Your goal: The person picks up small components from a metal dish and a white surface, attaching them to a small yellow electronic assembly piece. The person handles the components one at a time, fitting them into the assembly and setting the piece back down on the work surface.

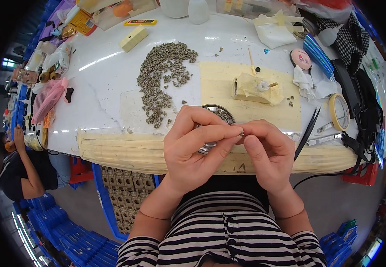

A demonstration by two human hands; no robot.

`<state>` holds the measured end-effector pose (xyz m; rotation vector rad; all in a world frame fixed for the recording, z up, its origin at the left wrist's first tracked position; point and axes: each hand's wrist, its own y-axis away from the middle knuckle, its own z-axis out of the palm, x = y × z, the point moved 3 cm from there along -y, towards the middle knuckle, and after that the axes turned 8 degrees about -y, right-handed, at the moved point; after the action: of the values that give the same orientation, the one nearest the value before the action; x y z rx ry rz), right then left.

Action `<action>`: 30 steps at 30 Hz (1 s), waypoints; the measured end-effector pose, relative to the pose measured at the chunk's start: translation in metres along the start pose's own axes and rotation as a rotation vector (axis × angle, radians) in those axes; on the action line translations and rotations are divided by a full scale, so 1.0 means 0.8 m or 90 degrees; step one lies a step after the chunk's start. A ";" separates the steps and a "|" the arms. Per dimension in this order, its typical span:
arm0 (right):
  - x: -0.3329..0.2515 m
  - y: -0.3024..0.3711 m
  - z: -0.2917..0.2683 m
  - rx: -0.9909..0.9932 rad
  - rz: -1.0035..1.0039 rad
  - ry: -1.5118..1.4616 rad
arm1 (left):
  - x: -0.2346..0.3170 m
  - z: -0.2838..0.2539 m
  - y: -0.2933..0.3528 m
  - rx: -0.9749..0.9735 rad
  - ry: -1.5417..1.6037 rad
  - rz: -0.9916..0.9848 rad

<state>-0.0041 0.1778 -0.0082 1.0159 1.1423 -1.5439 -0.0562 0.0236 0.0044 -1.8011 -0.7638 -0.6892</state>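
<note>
Where hands [190, 151] [271, 153] meet, small piece [241, 133] (metal, perhaps)

One left hand [193, 149] and one right hand [271, 153] make two, with one small metal piece [242, 133] between them; there are one round dish [218, 107], one main heap [157, 66] of pieces too many to count, one pair of tweezers [308, 132], one tape roll [332, 113], one yellow block [133, 38], one flat yellow case [140, 22], one pink round case [300, 58], one other person [30, 173], and one blue crate [106, 204] whose metal blocks [124, 191], partly hidden, cannot be fully counted
</note>
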 end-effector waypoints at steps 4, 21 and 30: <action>0.001 0.001 0.000 0.018 0.001 -0.030 | -0.002 0.002 -0.001 0.005 -0.012 -0.001; -0.007 0.000 0.000 0.009 -0.101 0.115 | -0.001 0.002 0.000 0.032 -0.036 0.005; -0.001 -0.002 0.000 0.011 -0.042 0.038 | 0.002 0.001 0.001 -0.009 -0.052 0.026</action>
<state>-0.0052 0.1782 -0.0071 1.0507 1.2162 -1.5873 -0.0545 0.0244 0.0049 -1.8623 -0.7752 -0.5986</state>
